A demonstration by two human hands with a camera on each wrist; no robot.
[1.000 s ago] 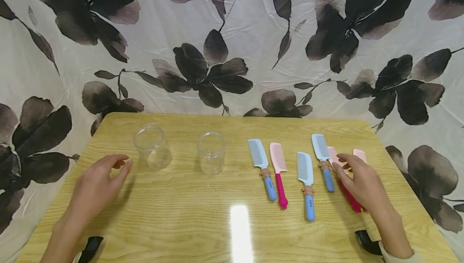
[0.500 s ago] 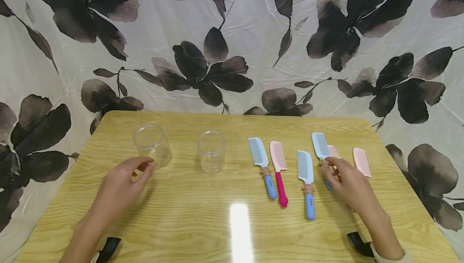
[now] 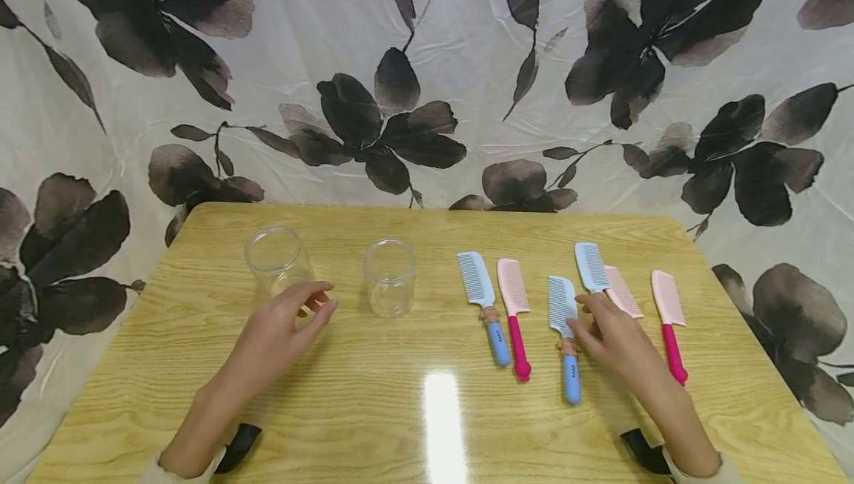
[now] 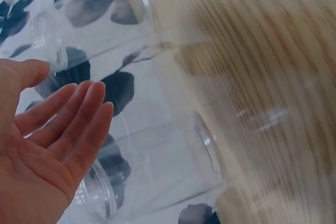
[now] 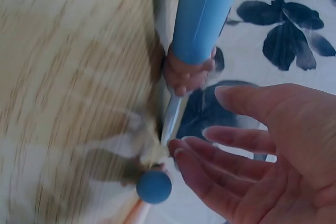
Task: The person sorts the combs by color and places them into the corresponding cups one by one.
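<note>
Counting combs first, I get six on the wooden table [image 3: 347, 402]: three blue and three pink, all on the right half. Left blue comb [image 3: 489, 313] and left pink comb [image 3: 512, 310] lie side by side, then there's the front blue comb [image 3: 562, 310], the far blue comb [image 3: 591, 267], the inner pink comb [image 3: 623, 293] just beside that one, and the outer pink comb [image 3: 670, 317] out at the end. Two clear cups too, both upright on the left half: left cup [image 3: 275, 265] and right cup [image 3: 390, 280], a gap between them. As for grip, the left hand [image 3: 283, 336] is empty, fingers loosely bent with the thumb well away from them. It's in front of the left cup, hiding a bit of it, and looks clear of both cups. The right hand [image 3: 614, 336] is over the combs with its thumb and fingers spread apart, gripping nothing. It covers the far blue comb's handle from the head view, and the thumb overlaps the front blue comb's edge. Can't tell if any fingertip is actually brushing a comb.
</note>
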